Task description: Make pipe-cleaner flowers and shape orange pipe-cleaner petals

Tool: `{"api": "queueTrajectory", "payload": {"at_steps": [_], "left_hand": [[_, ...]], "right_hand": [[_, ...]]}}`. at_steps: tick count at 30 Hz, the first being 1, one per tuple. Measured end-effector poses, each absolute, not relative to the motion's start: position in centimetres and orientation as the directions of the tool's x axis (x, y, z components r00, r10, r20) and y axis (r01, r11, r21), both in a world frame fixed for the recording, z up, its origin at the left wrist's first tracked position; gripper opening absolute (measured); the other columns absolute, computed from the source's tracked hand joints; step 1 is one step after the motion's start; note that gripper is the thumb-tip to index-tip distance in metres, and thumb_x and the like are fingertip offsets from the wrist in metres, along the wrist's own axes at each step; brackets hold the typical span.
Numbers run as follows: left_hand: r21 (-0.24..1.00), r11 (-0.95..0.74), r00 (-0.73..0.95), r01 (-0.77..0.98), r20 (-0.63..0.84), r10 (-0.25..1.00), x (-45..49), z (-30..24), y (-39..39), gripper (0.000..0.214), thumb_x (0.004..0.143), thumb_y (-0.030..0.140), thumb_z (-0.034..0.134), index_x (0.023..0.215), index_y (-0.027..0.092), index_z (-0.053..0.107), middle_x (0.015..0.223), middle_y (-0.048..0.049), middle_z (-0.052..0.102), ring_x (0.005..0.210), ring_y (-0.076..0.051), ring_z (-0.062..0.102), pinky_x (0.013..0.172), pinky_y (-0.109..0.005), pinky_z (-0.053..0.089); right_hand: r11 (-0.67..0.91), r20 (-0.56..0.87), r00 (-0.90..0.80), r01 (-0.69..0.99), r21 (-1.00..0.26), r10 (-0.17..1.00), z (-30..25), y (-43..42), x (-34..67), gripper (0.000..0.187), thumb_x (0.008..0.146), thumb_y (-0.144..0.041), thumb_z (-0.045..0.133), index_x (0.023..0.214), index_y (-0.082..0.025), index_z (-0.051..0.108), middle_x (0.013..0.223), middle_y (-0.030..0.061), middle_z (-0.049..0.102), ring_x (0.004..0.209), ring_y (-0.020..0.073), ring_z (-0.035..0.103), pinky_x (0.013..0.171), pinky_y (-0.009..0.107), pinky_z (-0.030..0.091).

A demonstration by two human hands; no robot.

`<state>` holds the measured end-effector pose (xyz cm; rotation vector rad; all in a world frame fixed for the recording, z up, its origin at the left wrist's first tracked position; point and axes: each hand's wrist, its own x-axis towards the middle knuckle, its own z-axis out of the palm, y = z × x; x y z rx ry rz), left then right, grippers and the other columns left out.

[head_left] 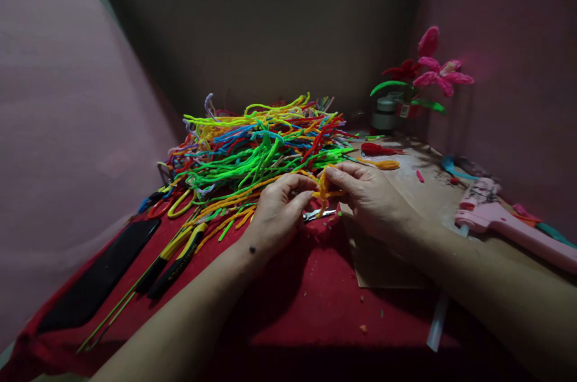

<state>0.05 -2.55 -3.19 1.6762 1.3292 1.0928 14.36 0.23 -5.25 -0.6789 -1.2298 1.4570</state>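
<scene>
Between my two hands are orange pipe cleaners [323, 185], bent and crossed over one another above the table. My left hand [285, 202] pinches them from the left, thumb and fingertips closed. From the other side my right hand [363, 196] grips the upper part with thumb and forefinger. A small metal tool [319, 215], perhaps nail clippers, lies just beneath the fingers. Right behind my hands rises a big heap of pipe cleaners [261, 148] in green, yellow, orange, red, blue and purple.
Yellow-black pliers [180, 259], a black phone-like slab [99, 274] and scissors handles [181, 203] lie left on the red cloth [315, 310]. On the right are cardboard [383, 262], a pink glue gun [505, 217] with a clear glue stick [438, 322], and pink pipe-cleaner flowers [444, 72] behind.
</scene>
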Motion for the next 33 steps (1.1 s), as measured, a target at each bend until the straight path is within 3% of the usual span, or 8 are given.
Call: {"api": "queueTrajectory", "payload": {"at_steps": [10, 19, 28, 33], "left_hand": [[0.906, -0.177, 0.155, 0.385, 0.125, 0.98, 0.3, -2.8, -3.0, 0.016, 0.076, 0.024, 0.052, 0.084, 0.014, 0.062, 0.065, -0.0012, 0.061, 0.053, -0.011, 0.054, 0.047, -0.02, 0.041], [0.868, -0.203, 0.246, 0.452, 0.097, 0.964, -0.3, -3.5, -2.5, 0.01, 0.075, 0.021, 0.05, 0.066, 0.016, 0.052, 0.056, 0.0028, 0.053, 0.042, -0.007, 0.042, 0.041, -0.018, 0.033], [0.661, -0.321, 0.267, 0.678, 0.186, 0.946, -1.8, -3.7, -1.4, 0.013, 0.076, 0.019, 0.048, 0.065, 0.017, 0.055, 0.057, 0.0026, 0.051, 0.052, -0.01, 0.048, 0.052, -0.02, 0.038], [0.497, -0.422, 0.181, 0.758, 0.462, 0.868, -1.8, -3.0, -1.5, 0.009, 0.075, 0.019, 0.052, 0.076, 0.016, 0.06, 0.082, -0.0036, 0.056, 0.077, -0.015, 0.054, 0.071, -0.026, 0.042]], "right_hand": [[0.024, 0.112, -0.258, -0.323, -0.946, 0.96, -5.2, 0.3, 14.5, 0.023, 0.072, -0.037, 0.061, 0.066, -0.016, 0.054, 0.06, -0.0016, 0.054, 0.051, 0.0089, 0.049, 0.048, 0.021, 0.04], [-0.22, 0.025, -0.429, -0.512, -0.83, 0.903, -5.1, 0.1, 14.0, 0.018, 0.068, -0.03, 0.063, 0.067, -0.017, 0.05, 0.06, -0.0017, 0.054, 0.05, 0.0108, 0.051, 0.051, 0.027, 0.046], [-0.135, 0.012, -0.377, -0.361, -0.923, 0.926, -4.8, 0.1, 14.6, 0.019, 0.068, -0.031, 0.066, 0.067, -0.015, 0.056, 0.059, -0.001, 0.055, 0.049, 0.0085, 0.05, 0.047, 0.022, 0.043], [-0.046, 0.068, -0.325, -0.332, -0.942, 0.943, -5.1, 0.3, 14.6, 0.019, 0.066, -0.03, 0.068, 0.064, -0.014, 0.059, 0.056, -0.0016, 0.055, 0.047, 0.0078, 0.049, 0.045, 0.021, 0.038]]}}
